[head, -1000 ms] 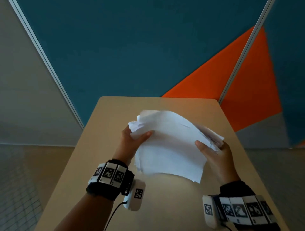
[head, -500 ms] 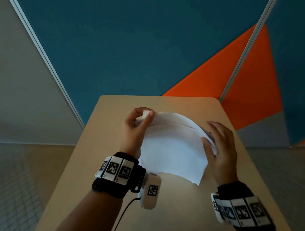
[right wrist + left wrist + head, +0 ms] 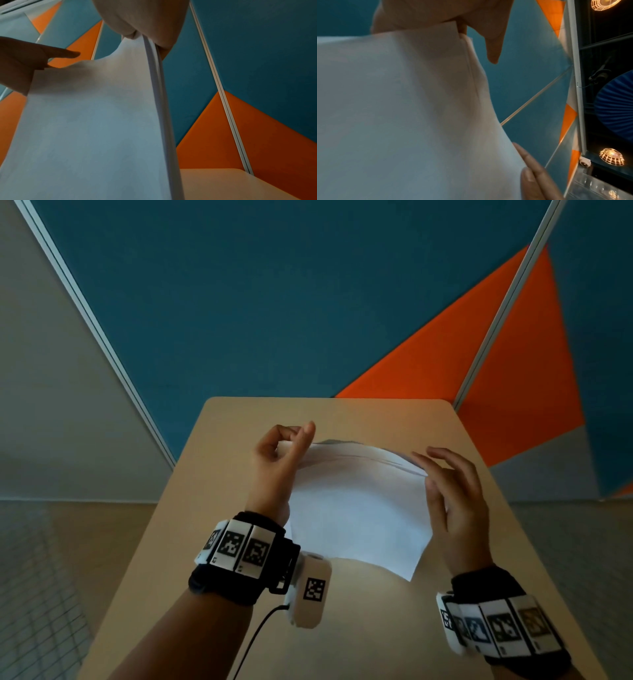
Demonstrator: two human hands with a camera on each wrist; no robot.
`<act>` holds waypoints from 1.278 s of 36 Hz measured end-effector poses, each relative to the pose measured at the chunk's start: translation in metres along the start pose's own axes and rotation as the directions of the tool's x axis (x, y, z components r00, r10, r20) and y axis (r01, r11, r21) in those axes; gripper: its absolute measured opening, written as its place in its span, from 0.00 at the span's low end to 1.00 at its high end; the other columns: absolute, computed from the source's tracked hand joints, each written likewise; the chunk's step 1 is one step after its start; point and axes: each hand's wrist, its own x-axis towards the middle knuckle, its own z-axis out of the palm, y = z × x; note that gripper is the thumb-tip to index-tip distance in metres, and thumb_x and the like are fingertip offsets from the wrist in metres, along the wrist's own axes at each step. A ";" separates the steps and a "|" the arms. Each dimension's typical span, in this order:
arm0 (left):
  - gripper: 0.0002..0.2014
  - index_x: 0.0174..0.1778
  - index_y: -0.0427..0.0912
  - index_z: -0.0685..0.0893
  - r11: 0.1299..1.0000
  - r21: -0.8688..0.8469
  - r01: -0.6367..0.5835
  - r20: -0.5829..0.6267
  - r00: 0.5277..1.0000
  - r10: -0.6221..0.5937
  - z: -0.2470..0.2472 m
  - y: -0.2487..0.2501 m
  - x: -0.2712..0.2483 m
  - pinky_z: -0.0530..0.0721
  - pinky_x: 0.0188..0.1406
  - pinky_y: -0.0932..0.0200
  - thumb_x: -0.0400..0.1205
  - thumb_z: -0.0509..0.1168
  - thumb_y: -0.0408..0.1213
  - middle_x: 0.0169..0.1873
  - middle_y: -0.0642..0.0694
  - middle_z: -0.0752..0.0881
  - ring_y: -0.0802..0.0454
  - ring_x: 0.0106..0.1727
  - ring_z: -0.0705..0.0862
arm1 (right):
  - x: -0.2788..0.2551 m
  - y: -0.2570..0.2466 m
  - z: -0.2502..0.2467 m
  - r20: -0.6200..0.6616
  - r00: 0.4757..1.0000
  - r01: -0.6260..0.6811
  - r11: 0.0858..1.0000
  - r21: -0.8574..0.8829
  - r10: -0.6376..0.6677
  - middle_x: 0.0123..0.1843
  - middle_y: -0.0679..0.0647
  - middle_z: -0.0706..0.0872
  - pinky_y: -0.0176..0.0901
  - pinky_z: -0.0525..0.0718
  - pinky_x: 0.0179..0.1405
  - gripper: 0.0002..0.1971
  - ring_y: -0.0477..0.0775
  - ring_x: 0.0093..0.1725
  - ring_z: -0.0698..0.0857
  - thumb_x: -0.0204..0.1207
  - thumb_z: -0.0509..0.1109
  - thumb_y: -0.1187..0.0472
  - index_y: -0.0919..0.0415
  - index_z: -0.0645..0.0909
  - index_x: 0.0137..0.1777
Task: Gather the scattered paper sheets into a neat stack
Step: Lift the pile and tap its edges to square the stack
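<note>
Tan surface (image 3: 342,628), rounded far corners, plain matte top. Stands against blue and orange wall panels (image 3: 274,302); grey tiled floor (image 3: 51,577) on both sides. White paper sheets (image 3: 356,515) held above it, bowed; whether the lower edge touches the top cannot be told. A shadow falls just under the sheets. Far right corner also shows in right wrist view (image 3: 231,180).

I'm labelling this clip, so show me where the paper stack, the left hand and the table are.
paper stack (image 3: 356,515): head view, middle of the top sheet's face.
left hand (image 3: 274,463): head view, back of the hand, pinching the stack's upper left corner.
table (image 3: 359,628): head view, bare top near the person.
</note>
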 end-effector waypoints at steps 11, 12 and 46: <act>0.13 0.34 0.47 0.74 0.999 -0.027 0.026 -0.071 0.997 -0.028 -0.008 -0.012 0.008 0.75 0.42 0.66 0.79 0.63 0.26 0.39 0.48 0.81 0.57 0.43 0.80 | 0.003 0.000 0.000 -0.053 0.998 -0.022 1.000 0.003 0.022 0.63 0.64 0.81 0.20 0.70 0.65 0.17 0.34 0.67 0.73 0.80 0.59 0.63 0.66 0.79 0.66; 0.12 0.36 0.47 0.74 0.999 -0.036 0.013 -0.057 0.998 -0.015 -0.009 -0.013 0.009 0.77 0.42 0.67 0.79 0.63 0.26 0.39 0.48 0.82 0.57 0.44 0.80 | 0.003 0.000 0.000 -0.056 0.998 -0.025 1.000 0.014 0.026 0.63 0.62 0.81 0.21 0.71 0.66 0.17 0.40 0.66 0.75 0.80 0.60 0.64 0.65 0.77 0.68; 0.10 0.37 0.44 0.88 0.973 0.198 0.120 0.397 0.898 -0.192 -0.036 -0.021 0.006 0.83 0.35 0.65 0.61 0.77 0.38 0.32 0.53 0.89 0.54 0.37 0.86 | 0.015 0.018 -0.018 0.486 0.825 -0.531 0.692 0.489 0.289 0.53 0.38 0.89 0.28 0.83 0.49 0.17 0.39 0.54 0.86 0.67 0.73 0.62 0.47 0.83 0.55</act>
